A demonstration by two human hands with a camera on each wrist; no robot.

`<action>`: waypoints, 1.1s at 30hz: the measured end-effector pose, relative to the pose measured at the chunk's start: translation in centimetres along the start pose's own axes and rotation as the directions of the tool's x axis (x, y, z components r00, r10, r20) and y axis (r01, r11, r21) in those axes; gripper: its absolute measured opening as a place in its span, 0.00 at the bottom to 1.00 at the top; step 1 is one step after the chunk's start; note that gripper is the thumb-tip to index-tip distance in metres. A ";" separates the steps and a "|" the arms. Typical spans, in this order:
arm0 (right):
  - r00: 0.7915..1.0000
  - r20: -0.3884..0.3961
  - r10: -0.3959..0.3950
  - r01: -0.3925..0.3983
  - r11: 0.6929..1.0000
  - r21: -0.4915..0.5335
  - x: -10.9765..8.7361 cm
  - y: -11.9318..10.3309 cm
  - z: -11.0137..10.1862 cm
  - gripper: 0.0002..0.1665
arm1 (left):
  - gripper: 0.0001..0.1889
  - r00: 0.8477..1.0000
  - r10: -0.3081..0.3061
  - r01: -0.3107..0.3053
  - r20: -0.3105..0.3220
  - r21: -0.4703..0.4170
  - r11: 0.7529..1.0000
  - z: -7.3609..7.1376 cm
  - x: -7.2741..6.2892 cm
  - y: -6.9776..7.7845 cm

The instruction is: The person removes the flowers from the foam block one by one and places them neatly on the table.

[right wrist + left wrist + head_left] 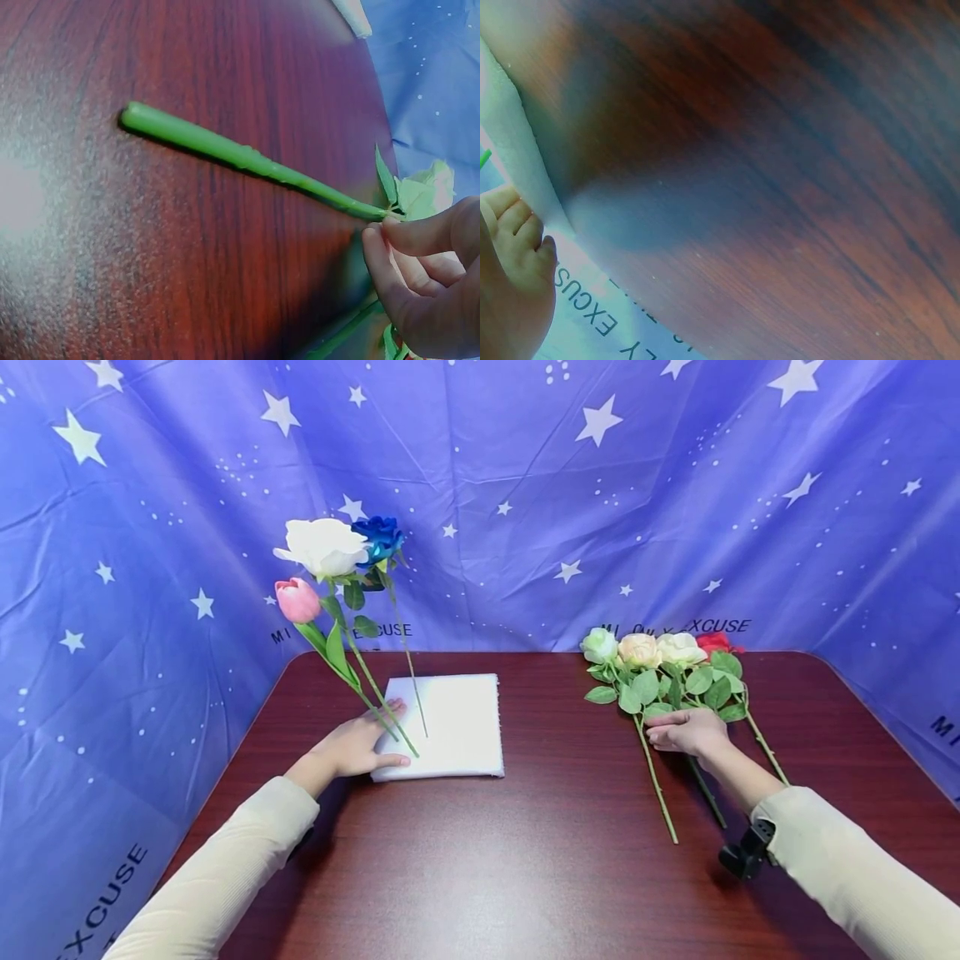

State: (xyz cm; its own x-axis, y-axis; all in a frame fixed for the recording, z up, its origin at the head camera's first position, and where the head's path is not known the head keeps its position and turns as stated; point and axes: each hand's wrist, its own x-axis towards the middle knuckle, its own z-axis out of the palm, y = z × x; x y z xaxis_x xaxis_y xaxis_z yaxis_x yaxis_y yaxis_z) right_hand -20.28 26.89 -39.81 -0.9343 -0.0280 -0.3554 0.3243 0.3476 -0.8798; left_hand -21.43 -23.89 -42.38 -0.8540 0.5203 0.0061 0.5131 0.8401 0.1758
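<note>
Flowers are going into the white rectangular foam block (450, 722) one stem at a time, and three already stand in it: a white rose (322, 547), a blue rose (379, 537) and a pink tulip (297, 599), all leaning left. The left hand (356, 747) lies flat on the block's near-left corner, fingers fairly straight, pressing it down on the dark red wooden table (480, 860) and gripping nothing.

Over on the right, the right hand (686, 731) is down on the bunch of pale artificial roses with green leaves (660, 664). The wrist view shows thumb and fingertips (405, 240) pinched on one long green stem (247, 156) just below its leaves, the stem lying flat on the wood. So by my reading the step in hand is picking the next flower.

The next move, I judge, calls for lifting that stem free of its neighbours, carrying it across and pushing its cut end into bare foam while the left hand steadies the block.

In the way: neighbouring stems and tangled leaves that could drag along, plus three tilted stems crowding the block's left side. A blue star-printed cloth (600, 485) hangs behind.
</note>
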 end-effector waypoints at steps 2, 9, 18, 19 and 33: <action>1.000 -0.003 -0.008 0.008 1.000 0.002 -0.1 -0.1 0.0 0.30 | 0.49 1.000 0.002 -0.002 -0.004 -0.005 1.000 0.1 0.0 -0.1; 0.999 -0.009 -0.034 0.035 0.999 0.020 -0.1 -1.1 0.4 0.33 | 0.49 1.000 0.003 -0.003 -0.013 -0.009 1.000 0.2 -0.2 -0.2; 0.996 0.005 -0.089 0.088 0.990 0.108 0.6 -3.2 2.6 0.34 | 0.49 1.000 0.008 -0.008 -0.007 0.008 1.000 0.4 -0.2 -0.3; 0.995 0.008 -0.102 0.100 0.988 0.122 0.7 -3.4 2.9 0.35 | 0.49 1.000 0.006 -0.006 -0.006 0.007 1.000 0.3 -0.2 -0.3; 0.978 0.015 -0.207 0.200 0.959 0.202 3.4 -7.7 9.6 0.29 | 0.49 1.000 -0.007 0.007 0.002 -0.008 1.000 -0.2 -0.1 0.0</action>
State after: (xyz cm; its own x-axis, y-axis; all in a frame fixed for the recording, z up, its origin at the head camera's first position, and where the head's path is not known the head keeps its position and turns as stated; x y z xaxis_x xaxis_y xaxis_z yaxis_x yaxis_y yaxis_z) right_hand -24.59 15.11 -37.25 -0.9789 -0.1130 -0.1704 0.1543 0.1388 -0.9782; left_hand -21.31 -23.95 -42.20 -0.8573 0.5149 0.0033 0.5066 0.8423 0.1841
